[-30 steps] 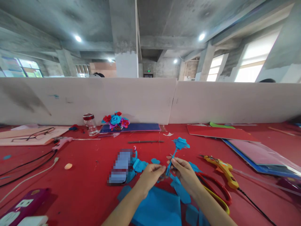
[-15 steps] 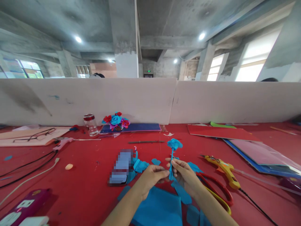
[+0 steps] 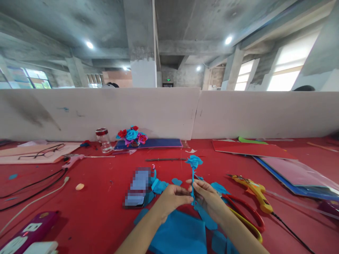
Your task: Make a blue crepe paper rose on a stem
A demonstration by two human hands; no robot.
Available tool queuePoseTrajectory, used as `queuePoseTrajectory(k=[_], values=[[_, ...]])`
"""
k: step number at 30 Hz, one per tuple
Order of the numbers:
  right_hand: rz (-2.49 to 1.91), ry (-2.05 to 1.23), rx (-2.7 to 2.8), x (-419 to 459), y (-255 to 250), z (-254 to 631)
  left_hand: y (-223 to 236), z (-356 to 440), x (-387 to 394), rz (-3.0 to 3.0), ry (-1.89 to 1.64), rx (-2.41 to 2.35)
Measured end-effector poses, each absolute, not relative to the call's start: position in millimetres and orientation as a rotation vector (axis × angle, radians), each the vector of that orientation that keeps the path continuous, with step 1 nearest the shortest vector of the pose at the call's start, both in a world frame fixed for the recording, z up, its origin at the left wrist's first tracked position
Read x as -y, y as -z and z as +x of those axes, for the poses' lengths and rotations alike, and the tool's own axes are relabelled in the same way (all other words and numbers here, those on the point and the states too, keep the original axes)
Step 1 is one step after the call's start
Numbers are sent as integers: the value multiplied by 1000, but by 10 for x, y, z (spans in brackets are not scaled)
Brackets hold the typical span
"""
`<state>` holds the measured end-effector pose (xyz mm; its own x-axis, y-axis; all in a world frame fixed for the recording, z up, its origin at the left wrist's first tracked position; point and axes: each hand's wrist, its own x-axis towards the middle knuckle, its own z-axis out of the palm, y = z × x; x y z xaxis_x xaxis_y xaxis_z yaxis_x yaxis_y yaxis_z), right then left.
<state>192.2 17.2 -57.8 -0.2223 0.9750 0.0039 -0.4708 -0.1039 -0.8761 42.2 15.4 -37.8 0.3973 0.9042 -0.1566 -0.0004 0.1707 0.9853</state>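
Observation:
A blue paper flower [image 3: 194, 162] stands upright between my hands, its bloom above my fingers and its stem wrapped in blue. My right hand [image 3: 208, 193] is closed, pinching the stem between thumb and fingers. Lower down, the thumb and fingertips of my left hand [image 3: 174, 199] close on the stem's bottom part. Beneath my wrists lies a folded sheet of blue crepe paper [image 3: 180, 233]. Cut blue petals [image 3: 159, 186] are scattered around both hands. Scissors [image 3: 247, 213] with red and yellow handles lie beside my right forearm, their blades hidden.
A phone [image 3: 137, 187] with a blurred screen lies left of my hands. To the right is a yellow glue gun [image 3: 251, 190]; a pink one [image 3: 72, 160] sits far left. Behind stand a glass jar [image 3: 104, 143] and a small flower arrangement [image 3: 132, 135] before the white partition [image 3: 145, 109].
The flower has swung from a rightward tilt to upright, its bloom moving left. My left fingers have shifted along the lower stem while my right hand keeps its pinch.

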Motion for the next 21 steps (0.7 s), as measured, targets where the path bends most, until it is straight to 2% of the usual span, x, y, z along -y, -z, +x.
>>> queuePoseTrajectory(k=[21], values=[[-782, -1534, 972, -173, 573, 1916, 402, 389, -187, 1267, -712, -1002]])
